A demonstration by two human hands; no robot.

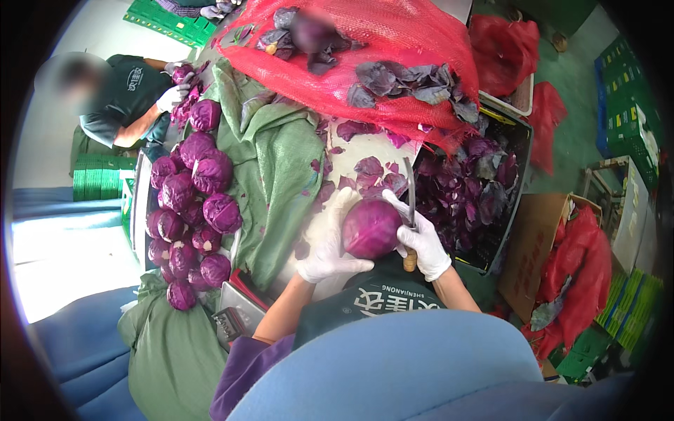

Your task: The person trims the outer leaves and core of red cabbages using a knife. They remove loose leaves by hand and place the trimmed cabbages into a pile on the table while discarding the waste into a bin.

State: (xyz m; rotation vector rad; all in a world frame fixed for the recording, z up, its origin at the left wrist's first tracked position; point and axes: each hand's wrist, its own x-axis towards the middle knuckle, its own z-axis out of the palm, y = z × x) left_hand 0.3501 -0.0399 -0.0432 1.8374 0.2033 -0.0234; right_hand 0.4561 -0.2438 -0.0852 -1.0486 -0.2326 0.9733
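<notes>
Both of my hands wear white gloves. A smooth red cabbage point(372, 228) sits between them above the table. My left hand point(333, 247) is spread with the thumb apart, at the cabbage's left side; whether it bears any weight I cannot tell. My right hand point(424, 243) grips a knife point(411, 194) by its wooden handle, the curved blade pointing away from me, while its fingers rest on the cabbage's right side. Torn purple leaves point(369, 171) lie on the pale tabletop point(337, 142) just beyond. Trimmed red cabbages point(181, 192) are heaped to the left.
Green woven sacking point(268, 158) and red mesh netting point(337, 79) cover much of the table. A black crate point(518, 173) of cabbage leaves stands at the right, near a cardboard box point(532, 252) with red mesh. A digital scale point(237, 310) is at lower left. A gloved co-worker point(129, 100) handles cabbage at upper left.
</notes>
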